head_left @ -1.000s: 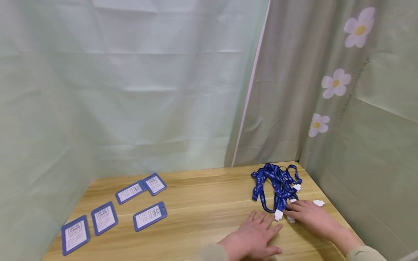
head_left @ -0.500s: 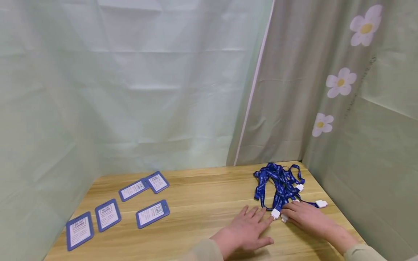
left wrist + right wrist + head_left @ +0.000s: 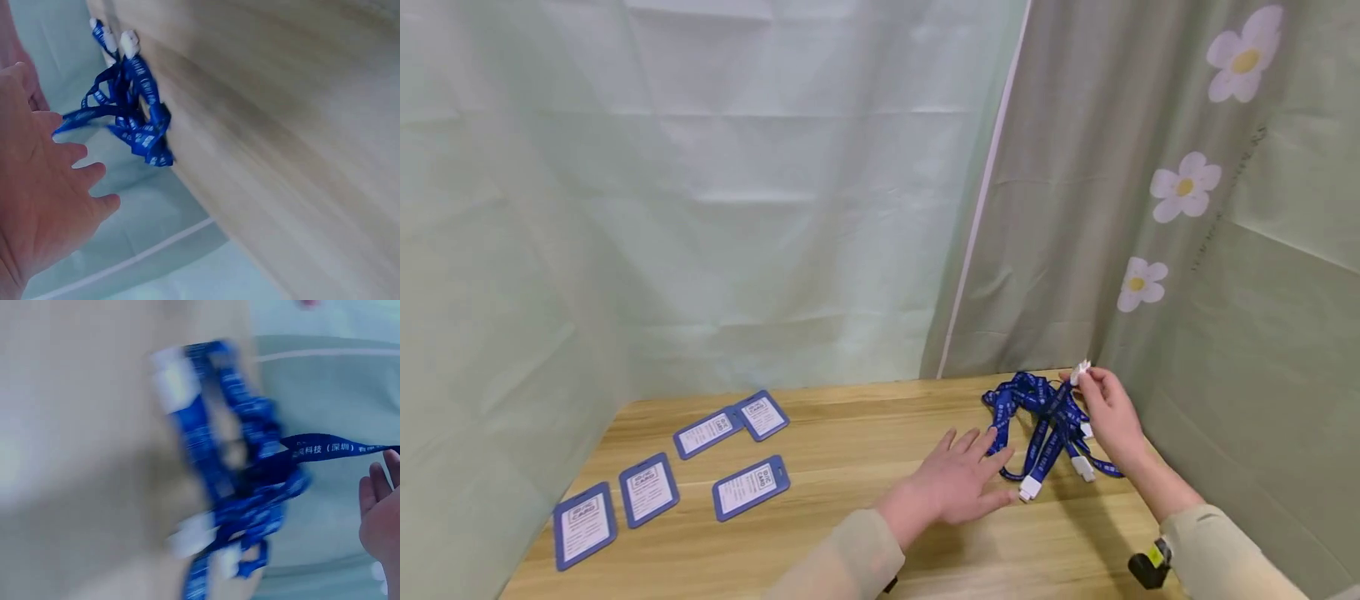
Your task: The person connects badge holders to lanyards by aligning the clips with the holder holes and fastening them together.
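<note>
My right hand (image 3: 1114,417) pinches the white clip (image 3: 1079,372) of one blue lanyard, raised above the tangled lanyards (image 3: 1028,392) at the table's far right corner. From that clip a printed blue strap (image 3: 340,447) stretches down into the pile in the right wrist view. My left hand (image 3: 946,479) holds nothing; its fingers are spread, and the fingertips overlap the pile's left edge in the head view. Other white clips show on the near side, one (image 3: 1030,487) by the left thumb and another (image 3: 1083,468) farther right.
Several blue-framed card holders (image 3: 748,489) lie on the left part of the wooden table (image 3: 865,450). Two of them meet at their edges near the back. A pale green curtain (image 3: 775,208) hangs behind the table, with more fabric at the right side.
My right hand has risen from the table and moved back, lifting a lanyard by its clip. The left hand has shifted slightly up and left, fingers still spread.
</note>
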`<state>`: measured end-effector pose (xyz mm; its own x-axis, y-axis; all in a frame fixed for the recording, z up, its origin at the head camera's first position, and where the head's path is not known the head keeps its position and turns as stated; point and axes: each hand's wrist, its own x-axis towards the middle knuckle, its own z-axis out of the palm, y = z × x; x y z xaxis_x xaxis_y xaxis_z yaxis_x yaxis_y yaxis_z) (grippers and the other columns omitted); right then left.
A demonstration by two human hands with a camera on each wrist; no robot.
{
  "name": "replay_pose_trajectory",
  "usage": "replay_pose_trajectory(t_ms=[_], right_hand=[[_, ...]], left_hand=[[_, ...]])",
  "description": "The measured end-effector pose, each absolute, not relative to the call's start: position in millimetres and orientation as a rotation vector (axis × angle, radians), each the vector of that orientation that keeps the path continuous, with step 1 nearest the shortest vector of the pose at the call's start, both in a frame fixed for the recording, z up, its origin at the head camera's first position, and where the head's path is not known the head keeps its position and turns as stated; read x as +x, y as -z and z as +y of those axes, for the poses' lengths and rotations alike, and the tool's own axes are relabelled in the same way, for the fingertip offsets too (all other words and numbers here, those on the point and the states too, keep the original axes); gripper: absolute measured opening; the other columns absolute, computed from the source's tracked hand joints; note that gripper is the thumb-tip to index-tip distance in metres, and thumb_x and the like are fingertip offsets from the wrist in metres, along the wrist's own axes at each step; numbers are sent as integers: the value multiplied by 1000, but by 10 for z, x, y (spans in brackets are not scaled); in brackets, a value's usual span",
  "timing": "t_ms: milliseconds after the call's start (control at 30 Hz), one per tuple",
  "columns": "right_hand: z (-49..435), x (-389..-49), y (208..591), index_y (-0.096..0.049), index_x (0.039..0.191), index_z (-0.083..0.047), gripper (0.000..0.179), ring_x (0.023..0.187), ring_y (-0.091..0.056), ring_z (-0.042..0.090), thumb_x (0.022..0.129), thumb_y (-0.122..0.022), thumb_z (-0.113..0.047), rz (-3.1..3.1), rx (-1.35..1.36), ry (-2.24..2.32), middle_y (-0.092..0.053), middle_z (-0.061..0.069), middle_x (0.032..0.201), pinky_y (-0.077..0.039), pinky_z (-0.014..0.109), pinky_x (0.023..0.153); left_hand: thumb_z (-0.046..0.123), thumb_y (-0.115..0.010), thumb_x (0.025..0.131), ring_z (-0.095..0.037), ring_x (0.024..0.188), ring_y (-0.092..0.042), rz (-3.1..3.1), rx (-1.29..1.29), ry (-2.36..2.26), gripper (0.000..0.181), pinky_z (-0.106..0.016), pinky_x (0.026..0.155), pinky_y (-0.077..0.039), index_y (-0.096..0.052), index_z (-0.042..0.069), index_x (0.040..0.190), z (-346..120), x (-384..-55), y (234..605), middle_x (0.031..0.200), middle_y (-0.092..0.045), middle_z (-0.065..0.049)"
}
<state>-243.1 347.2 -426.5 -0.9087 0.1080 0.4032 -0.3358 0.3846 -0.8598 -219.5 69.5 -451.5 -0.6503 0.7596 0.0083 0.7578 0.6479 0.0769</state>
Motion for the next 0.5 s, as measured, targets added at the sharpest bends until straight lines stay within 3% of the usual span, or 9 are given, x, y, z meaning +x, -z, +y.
replay_pose_trajectory(t_ms=[167, 500], right_hand=[[3451, -2704, 3770, -47, 121, 2, 32, 109, -68, 12, 111, -43, -28, -1805, 223, -2003, -74, 1, 112, -53, 20, 94], [3332, -2881, 2767, -45, 122, -2, 25, 106, -69, 26, 111, -42, -24, -1344, 279, -2210, -72, 13, 109, -57, 30, 92]], left_hand=[[70, -19, 103, -25, 155, -18, 2820, 1308, -183, 71, -52, 124, -16, -19, 35, 164, 679, -2208, 4413, 171, -14, -1], [69, -16, 103, -26, 156, -15, 2844, 1334, -199, 70, -53, 124, -13, -14, 35, 165, 683, -2198, 4323, 171, -10, -1]])
